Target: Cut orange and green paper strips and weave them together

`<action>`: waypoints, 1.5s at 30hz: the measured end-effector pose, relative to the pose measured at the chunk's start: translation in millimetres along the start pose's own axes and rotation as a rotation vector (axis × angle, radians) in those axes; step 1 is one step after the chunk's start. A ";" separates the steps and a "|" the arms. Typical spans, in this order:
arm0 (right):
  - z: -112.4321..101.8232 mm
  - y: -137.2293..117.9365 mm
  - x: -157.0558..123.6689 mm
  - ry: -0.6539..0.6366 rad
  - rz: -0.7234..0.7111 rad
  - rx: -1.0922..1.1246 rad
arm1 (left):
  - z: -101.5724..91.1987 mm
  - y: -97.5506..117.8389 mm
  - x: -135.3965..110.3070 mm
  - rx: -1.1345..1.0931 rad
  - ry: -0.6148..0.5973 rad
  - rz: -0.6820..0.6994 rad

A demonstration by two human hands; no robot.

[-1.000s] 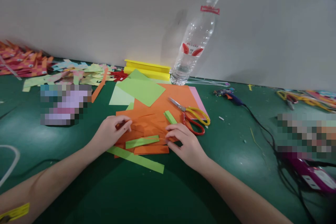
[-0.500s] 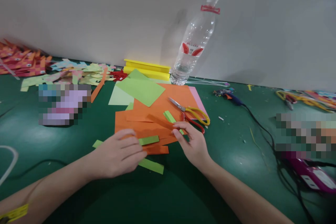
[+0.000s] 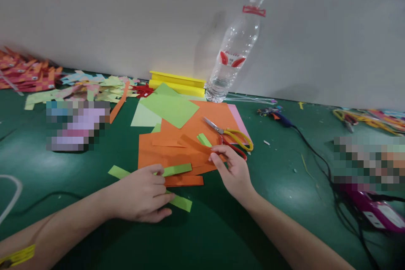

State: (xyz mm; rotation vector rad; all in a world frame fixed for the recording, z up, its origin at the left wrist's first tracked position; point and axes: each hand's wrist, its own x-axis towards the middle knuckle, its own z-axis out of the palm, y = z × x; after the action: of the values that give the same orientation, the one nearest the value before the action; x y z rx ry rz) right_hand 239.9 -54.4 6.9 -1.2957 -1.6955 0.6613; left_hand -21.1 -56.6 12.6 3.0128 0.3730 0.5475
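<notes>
My right hand pinches one end of a folded orange paper strip between thumb and fingertips, above the orange sheets. My left hand lies palm down to the left, its thumb and fingers apart. Its fingers rest on or just over a long green paper strip, whose two ends show on either side of the hand. Another green strip and a folded orange strip lie beside its fingertips. A short green piece sits near scissors with red and yellow handles.
A water bottle stands against the wall beside yellow rolled material. Green paper lies behind the orange sheets. Paper scraps and woven orange-red pieces are at left. A cable and a purple power strip lie at right.
My left hand has moved slightly toward me, its thumb and fingers spreading. The long green strip has shifted left. My right hand has hardly moved, still holding the orange strip.
</notes>
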 end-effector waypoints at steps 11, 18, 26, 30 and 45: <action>0.5 -1.6 0.2 0.030 -0.005 0.011 | -2.8 -0.4 -1.4 0.080 0.001 -0.049; 0.3 -2.0 -0.1 0.033 -0.011 0.008 | -5.0 -3.0 0.6 0.122 0.058 -0.074; 0.6 -2.1 0.9 0.004 -0.019 0.002 | -3.2 -19.3 -3.5 0.205 0.201 -0.389; 0.0 -3.4 1.1 -0.003 -0.025 -0.001 | 3.6 -25.8 -7.6 0.093 0.057 -0.461; -0.3 -3.8 1.6 -0.009 -0.060 0.001 | 2.4 -21.8 -5.4 -0.119 0.094 -0.454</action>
State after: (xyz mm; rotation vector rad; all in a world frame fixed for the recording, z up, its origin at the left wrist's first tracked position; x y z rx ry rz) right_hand 238.2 -54.1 10.7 -1.2383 -1.7347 0.6338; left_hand -30.1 -36.8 6.3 2.6644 0.9585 0.6389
